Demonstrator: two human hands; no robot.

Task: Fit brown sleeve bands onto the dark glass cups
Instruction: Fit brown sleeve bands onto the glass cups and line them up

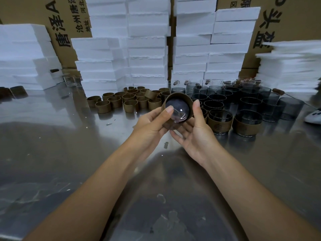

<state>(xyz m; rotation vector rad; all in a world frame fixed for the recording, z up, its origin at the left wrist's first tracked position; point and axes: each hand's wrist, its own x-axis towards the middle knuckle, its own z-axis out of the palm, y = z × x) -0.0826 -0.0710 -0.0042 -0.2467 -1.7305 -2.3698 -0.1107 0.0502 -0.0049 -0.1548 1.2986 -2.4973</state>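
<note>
The dark glass cup [177, 111] sat in mid-air between both hands, raised over the steel table [52, 153], tipped so that its glass bottom faced the camera and its axis ran away from the person toward the stacks behind. A brown sleeve band [180, 99] was already round it, showing as a brown ring beyond the glass disc; whether it was seated fully home could not be told from this angle. The left hand [152, 124] gripped the cup from the left, thumb laid on the rim of the base and fingers curled beneath. The right hand [196, 133] cradled it from the right, thumb upright against the band and fingers spread under the cup. Neither hand was clearly nearer; they shared it.

The loose bands [121, 101] lay grouped on the table ahead and to the left, and the bare cups [243, 100] stood ahead and to the right, with a few banded cups [234, 121] in front of them, nearest the right hand. White foam blocks [139, 49] and cardboard cartons [66, 20] filled the background. Pressing along the cup's axis looked like the likely next step, then setting it down on the right.
</note>
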